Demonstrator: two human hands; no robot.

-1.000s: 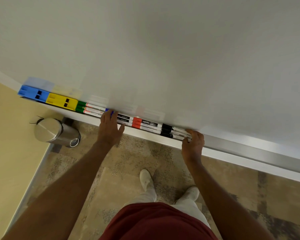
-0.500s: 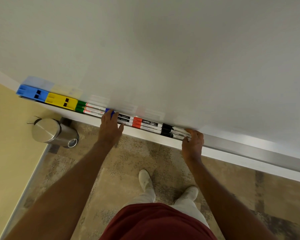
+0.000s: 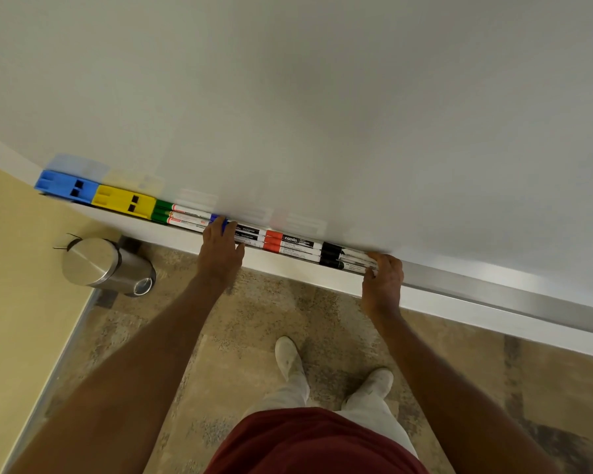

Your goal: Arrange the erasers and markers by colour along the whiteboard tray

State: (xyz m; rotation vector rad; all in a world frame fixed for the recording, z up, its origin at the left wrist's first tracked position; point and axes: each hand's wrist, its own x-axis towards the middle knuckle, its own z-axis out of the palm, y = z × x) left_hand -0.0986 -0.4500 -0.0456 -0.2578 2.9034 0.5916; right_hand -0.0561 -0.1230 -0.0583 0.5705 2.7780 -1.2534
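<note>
Erasers (image 3: 96, 193) lie left of markers (image 3: 288, 242) in the tray (image 3: 493, 292).

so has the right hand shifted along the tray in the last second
No. The right hand stays at the barrel ends of the black markers, same spot against the tray.

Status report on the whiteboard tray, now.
Left hand resting on blue-capped markers; right hand at black-capped markers end. Blue eraser, yellow eraser, then green, blue, red, black along the tray. Nothing in the way.

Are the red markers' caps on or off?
On. Each of the red markers lying in the tray shows a red cap on its left end; no tip shows.
</note>
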